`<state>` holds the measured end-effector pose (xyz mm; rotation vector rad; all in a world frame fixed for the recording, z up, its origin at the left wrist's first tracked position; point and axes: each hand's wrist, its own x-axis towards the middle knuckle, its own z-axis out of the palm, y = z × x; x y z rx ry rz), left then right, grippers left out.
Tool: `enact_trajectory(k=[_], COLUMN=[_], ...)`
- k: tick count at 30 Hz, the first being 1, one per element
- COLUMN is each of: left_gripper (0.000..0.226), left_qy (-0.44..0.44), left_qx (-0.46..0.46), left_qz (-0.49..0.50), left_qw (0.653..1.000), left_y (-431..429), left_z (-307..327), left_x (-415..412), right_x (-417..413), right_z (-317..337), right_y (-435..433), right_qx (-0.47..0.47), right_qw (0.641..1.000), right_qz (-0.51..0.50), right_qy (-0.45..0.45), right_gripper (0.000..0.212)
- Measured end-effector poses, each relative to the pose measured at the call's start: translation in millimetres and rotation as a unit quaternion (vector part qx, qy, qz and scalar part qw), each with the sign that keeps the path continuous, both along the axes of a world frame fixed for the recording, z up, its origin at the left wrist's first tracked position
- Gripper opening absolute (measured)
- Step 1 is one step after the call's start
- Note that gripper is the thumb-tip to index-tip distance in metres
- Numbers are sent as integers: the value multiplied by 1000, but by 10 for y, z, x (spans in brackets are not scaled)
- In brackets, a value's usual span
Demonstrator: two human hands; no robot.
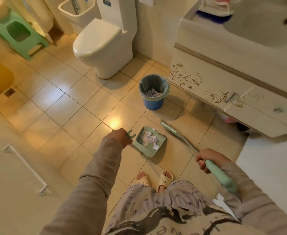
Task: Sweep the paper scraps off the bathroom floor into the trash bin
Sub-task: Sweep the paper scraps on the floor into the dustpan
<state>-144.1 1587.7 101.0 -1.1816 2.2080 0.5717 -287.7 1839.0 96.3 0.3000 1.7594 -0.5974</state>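
Bathroom floor (81, 116) shows no loose scraps, so this looks like the tipping step! Left hand (121, 136) grips the dustpan (158, 147) handle, and right hand (205, 161) wraps round the broom (178, 135), its head low beside the pan. White and lilac scraps (147, 140) sit heaped in the pan, small and light. Next: lift level, reach the nearby bin (153, 103), tip slowly.

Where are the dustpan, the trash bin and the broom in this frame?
dustpan (161, 140): head view, bare right wall of the pan.
trash bin (153, 103): head view, blue outer wall near the base.
broom (170, 128): head view, green back of its brush head.
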Motion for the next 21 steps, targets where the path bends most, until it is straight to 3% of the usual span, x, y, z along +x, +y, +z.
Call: enact_trajectory(k=[4,13,15,19,21], left_gripper=[28,30,30,32,31], left_qy=[-15,-29,-27,-20,-21], left_qx=[-30,-22,-21,-16,-9], left_qz=[-18,30,31,24,31], left_qw=[999,999,999,999,999], left_y=[-35,-136,-126,-130,-138], left_z=[14,-28,-20,3,4], left_x=[-83,39,69,54,61], right_x=[-44,-107,-181,-431,-474], right_z=[-53,-61,1,96,112], right_y=[-137,-181,-90,12,14], right_qx=[13,101,87,46,46], right_qw=[997,973,979,988,989], right_qz=[66,205,183,140,127], right_qy=[39,13,-1,-51,-68], right_gripper=[25,19,20,42,39])
